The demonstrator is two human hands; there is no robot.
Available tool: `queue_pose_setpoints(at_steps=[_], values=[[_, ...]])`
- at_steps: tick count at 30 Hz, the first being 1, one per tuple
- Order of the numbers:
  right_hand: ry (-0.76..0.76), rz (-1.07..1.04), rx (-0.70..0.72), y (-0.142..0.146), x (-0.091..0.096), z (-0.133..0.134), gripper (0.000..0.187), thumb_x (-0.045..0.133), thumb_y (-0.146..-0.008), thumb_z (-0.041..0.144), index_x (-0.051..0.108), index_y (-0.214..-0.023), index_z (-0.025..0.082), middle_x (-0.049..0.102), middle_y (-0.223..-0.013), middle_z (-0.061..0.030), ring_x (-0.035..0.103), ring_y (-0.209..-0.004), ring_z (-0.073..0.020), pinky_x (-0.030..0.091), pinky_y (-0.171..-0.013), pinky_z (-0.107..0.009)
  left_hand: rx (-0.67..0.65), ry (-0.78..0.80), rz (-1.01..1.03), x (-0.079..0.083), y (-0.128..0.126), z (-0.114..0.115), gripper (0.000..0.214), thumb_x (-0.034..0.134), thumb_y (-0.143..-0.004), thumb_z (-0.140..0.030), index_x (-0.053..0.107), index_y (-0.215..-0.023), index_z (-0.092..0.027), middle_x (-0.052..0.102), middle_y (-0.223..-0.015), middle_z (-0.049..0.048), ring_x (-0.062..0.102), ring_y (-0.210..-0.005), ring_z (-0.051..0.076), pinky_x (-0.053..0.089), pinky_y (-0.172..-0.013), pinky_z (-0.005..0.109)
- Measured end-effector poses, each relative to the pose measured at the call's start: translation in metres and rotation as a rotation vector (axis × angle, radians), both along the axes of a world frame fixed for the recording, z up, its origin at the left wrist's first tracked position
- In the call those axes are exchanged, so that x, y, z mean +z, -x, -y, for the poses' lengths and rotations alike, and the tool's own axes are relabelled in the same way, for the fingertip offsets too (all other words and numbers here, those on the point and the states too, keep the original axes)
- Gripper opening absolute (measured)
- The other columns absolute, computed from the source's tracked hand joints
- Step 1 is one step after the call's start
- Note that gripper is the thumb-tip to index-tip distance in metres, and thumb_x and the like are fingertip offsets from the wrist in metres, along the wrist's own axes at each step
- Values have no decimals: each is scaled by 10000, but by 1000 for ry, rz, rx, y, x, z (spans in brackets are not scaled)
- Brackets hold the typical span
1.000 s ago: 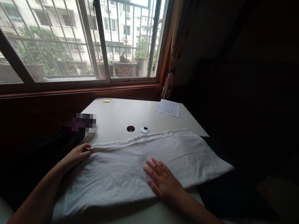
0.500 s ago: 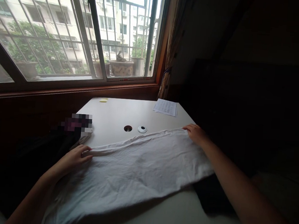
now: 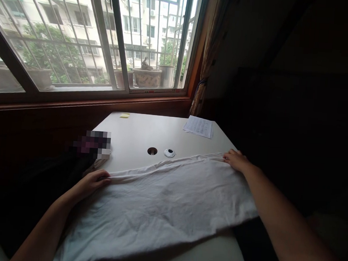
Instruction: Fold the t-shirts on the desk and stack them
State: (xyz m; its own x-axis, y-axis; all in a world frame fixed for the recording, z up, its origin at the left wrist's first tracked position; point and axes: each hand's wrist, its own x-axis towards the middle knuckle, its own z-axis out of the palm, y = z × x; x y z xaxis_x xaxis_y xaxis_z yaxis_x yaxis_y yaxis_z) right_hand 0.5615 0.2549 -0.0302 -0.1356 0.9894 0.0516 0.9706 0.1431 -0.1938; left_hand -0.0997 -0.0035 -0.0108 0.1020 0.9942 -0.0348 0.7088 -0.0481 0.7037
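A folded white garment (image 3: 163, 201) lies slantwise over the front of the white table, lightly wrinkled; its exact kind does not show. My left hand (image 3: 94, 182) pinches the far edge at its left end, thumb and fingers closed on the fabric. At the opposite end of that edge, my right hand (image 3: 236, 160) grips the corner, with its fingertips bent over the cloth. Dark cloth (image 3: 255, 241) sticks out from beneath the garment's lower right side, partly covered by my right forearm.
On the white table (image 3: 144, 130) are a round hole (image 3: 152, 151), a white ring-shaped cap (image 3: 169, 153), printed papers (image 3: 198, 126) and a yellow sticky note (image 3: 124, 115). Dark clothes (image 3: 48, 173) are heaped at the left edge. A barred window (image 3: 87, 41) stands behind.
The fingers of my left hand have closed onto the garment's edge. My right hand still holds its corner. The whole view has shifted slightly, moving things rightward in the picture.
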Motion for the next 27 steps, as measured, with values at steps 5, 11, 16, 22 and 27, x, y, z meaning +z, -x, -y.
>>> queue_pose_setpoints(at_steps=[5, 11, 16, 22, 27], values=[[-30, -109, 3, -11, 5, 2, 159, 573, -852, 314, 701, -863, 221, 701, -1027, -99, 634, -987, -255, 502, -924, -396, -4, 23, 26, -2, 1, 4, 417, 601, -855, -635, 694, -859, -228, 713, -858, 51, 639, -827, 246, 515, -775, 314], [-135, -465, -168, -20, 4, 12, 264, 556, -877, 430, 670, -965, 209, 724, -945, -100, 664, -893, -270, 507, -804, -376, 34, -32, 14, -17, 14, 3, 371, 567, -895, -593, 675, -880, -238, 710, -854, 54, 643, -805, 249, 505, -765, 318], [-189, -644, -231, -21, 2, 13, 271, 567, -875, 426, 647, -995, 196, 713, -1003, -139, 636, -916, -271, 479, -805, -377, 102, -37, 29, -17, 17, 4, 376, 621, -834, -617, 696, -824, -248, 699, -812, 49, 636, -785, 259, 504, -726, 309], [-328, -706, -313, -12, 13, 10, 230, 561, -895, 400, 615, -1023, 216, 696, -1043, -124, 614, -928, -240, 461, -847, -353, 132, 16, 80, -9, 23, 13, 430, 643, -820, -656, 719, -861, -235, 688, -835, 45, 634, -807, 259, 510, -730, 301], [-413, -638, -349, -4, 26, 2, 301, 523, -930, 435, 610, -1106, 207, 685, -1107, -147, 613, -959, -240, 464, -868, -358, 202, -24, 152, -7, 31, 8, 463, 679, -802, -673, 732, -924, -229, 699, -855, 20, 640, -834, 242, 505, -735, 272]])
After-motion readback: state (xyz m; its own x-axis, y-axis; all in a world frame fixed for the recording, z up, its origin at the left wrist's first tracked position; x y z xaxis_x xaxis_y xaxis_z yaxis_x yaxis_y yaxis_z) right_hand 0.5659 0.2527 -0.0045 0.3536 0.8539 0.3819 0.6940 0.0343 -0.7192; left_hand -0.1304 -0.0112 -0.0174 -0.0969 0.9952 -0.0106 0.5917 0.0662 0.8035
